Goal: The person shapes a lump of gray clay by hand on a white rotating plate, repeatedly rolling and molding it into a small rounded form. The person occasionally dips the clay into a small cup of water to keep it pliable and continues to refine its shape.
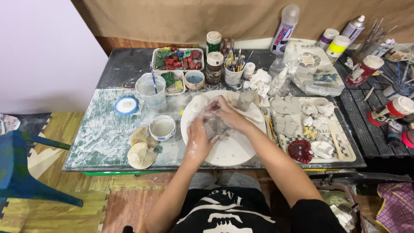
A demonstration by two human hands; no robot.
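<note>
Both hands meet over a round white board [235,151] on the low table. My left hand [199,140] and my right hand [224,113] are closed together around a lump of grey clay [217,126], which is blurred and partly hidden by the fingers. Both hands are dusted with pale clay. A wooden tool [252,114] lies on the board just right of the hands.
A white bowl [162,127], a clear cup of water [151,90] and a tan sponge [141,155] sit left of the board. A checked tray [340,138] with clay shapes lies on the right. Paint bottles [285,29], jars and brushes crowd the back. A blue chair [21,168] stands at left.
</note>
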